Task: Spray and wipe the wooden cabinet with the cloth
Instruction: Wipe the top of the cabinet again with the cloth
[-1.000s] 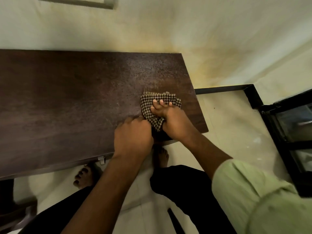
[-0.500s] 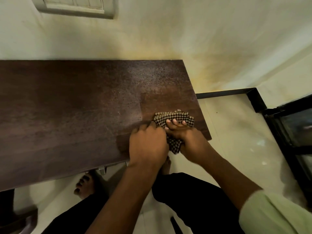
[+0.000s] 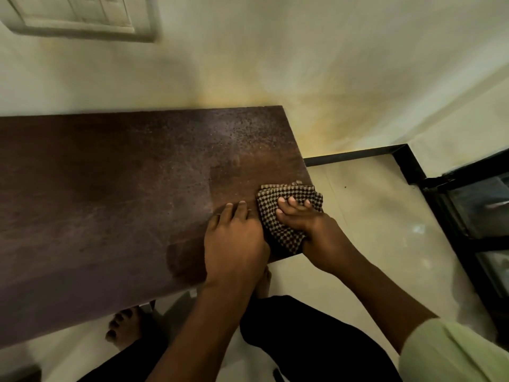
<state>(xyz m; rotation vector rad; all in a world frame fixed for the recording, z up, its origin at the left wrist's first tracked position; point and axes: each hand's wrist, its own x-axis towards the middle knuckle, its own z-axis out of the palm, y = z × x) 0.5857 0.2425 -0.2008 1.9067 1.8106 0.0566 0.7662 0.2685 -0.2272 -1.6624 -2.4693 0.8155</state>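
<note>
The speckled wooden cabinet [image 3: 124,194] met a stained wall [image 3: 303,64]; at its right front corner the right grip [image 3: 316,232] clutched the checked cloth [image 3: 278,232], left grip [image 3: 234,244] spread flat.

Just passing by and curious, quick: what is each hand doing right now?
Left hand: open, fingers flat on the wooden cabinet, holding nothing.
Right hand: closed on the checked cloth, pressing it to the cabinet top.

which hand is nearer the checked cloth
Right. The right hand is on top of the checked cloth, holding it down against the cabinet top. The left hand lies flat on the wood just beside the cloth's left edge.
</note>
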